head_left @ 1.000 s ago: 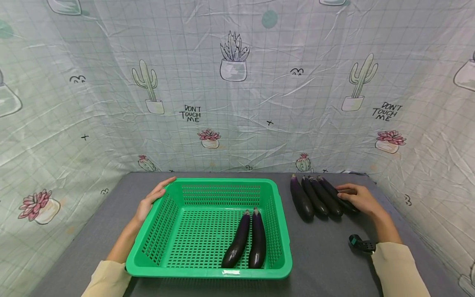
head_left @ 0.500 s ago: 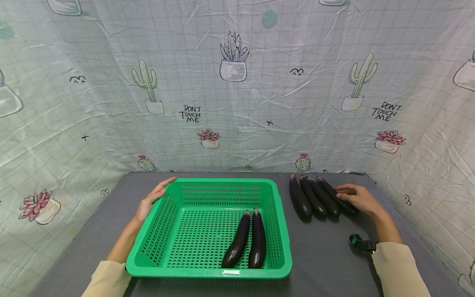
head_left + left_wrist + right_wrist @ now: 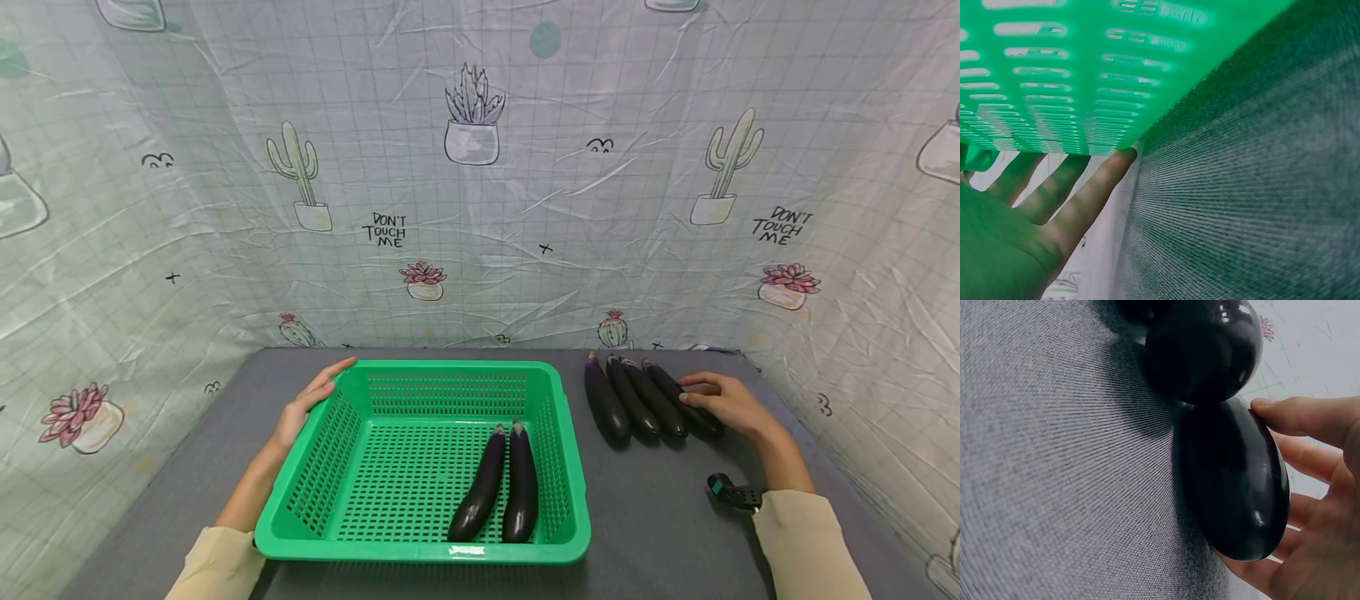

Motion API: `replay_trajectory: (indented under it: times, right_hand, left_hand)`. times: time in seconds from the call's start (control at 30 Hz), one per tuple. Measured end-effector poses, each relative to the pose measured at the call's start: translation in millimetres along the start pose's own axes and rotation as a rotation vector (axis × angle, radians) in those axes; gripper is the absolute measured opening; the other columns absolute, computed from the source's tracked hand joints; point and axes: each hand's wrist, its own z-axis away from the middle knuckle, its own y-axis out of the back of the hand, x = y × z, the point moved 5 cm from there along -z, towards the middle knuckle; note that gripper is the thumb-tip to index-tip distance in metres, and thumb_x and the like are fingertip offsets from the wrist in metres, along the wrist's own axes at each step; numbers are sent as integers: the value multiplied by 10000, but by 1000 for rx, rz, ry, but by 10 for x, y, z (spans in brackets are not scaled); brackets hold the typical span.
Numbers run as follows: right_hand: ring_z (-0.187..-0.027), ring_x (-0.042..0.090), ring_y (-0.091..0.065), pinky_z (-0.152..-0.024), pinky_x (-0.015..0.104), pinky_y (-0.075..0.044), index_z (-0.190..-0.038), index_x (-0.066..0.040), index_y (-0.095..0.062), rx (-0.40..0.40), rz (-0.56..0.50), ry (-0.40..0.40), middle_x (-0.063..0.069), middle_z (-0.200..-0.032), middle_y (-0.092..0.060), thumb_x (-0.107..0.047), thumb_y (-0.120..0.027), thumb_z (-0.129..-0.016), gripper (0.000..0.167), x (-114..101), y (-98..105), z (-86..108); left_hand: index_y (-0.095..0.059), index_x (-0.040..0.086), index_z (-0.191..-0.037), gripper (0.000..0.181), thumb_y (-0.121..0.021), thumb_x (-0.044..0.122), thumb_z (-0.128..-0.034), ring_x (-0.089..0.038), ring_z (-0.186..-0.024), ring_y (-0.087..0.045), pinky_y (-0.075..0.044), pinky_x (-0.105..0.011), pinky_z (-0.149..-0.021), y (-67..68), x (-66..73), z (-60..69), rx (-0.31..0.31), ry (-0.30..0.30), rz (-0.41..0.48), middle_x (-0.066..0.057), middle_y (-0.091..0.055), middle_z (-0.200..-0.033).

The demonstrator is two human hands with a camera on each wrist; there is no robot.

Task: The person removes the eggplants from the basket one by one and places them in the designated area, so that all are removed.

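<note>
A green perforated basket (image 3: 420, 552) (image 3: 1088, 37) stands on the grey table, with one eggplant (image 3: 480, 492) and another eggplant (image 3: 521, 492) lying in its right half. Against the basket's left wall rests my left hand (image 3: 300, 410) (image 3: 1022, 237), fingers spread and straight. To the right of the basket, several dark eggplants lie side by side. My right hand (image 3: 731, 404) (image 3: 1332, 531) holds the rightmost eggplant (image 3: 667, 385) (image 3: 1235, 481), thumb on its upper side and fingers around its outer side. That eggplant touches its neighbour (image 3: 1204, 350).
The leftmost eggplant (image 3: 607, 404) of the row lies just off the basket's right rim. A patterned cloth (image 3: 547, 208) hangs behind the grey table (image 3: 637, 517) and along both sides. A black strap (image 3: 735, 493) is at the right wrist.
The left and middle eggplants of the row have shifted slightly left. The rightmost one has turned a little under my right hand, which stays nearly in place. My left hand and the basket have not moved.
</note>
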Motion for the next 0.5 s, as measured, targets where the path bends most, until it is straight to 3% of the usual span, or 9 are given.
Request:
replay_trajectory:
  times: [0.13, 0.37, 0.5]
  right_hand:
    - [-1219, 524, -602, -927, 598, -539, -1408, 101, -543, -12, -1, 1, 380, -1358, -590, -232, -602, -1058, 487, 2, 0, 3]
    - [-1265, 551, -555, -932, 607, -533, -1416, 85, -545, -16, -7, -10, 386, -1418, -533, -281, -588, -1066, 508, 14, 9, 2]
    - [-1259, 550, -566, -940, 614, -532, -1417, 84, -543, -24, -15, -11, 389, -1402, -549, -280, -600, -1058, 515, 16, 13, 6]
  left_hand:
    - [-170, -87, -1616, 530, -189, 152, -1143, 85, -1417, -358, -352, -115, -1076, -6, -6, 1, -4, 5, 20, 217, -320, -1568]
    - [-163, -56, -1630, 528, -183, 150, -1144, 30, -1400, -429, -423, -148, -1068, -9, -9, 5, -20, 14, 71, 26, -257, -1652]
    - [-158, -47, -1633, 531, -184, 160, -1146, 5, -1386, -457, -447, -164, -1062, -13, -3, 7, -22, 28, 96, 69, -269, -1628]
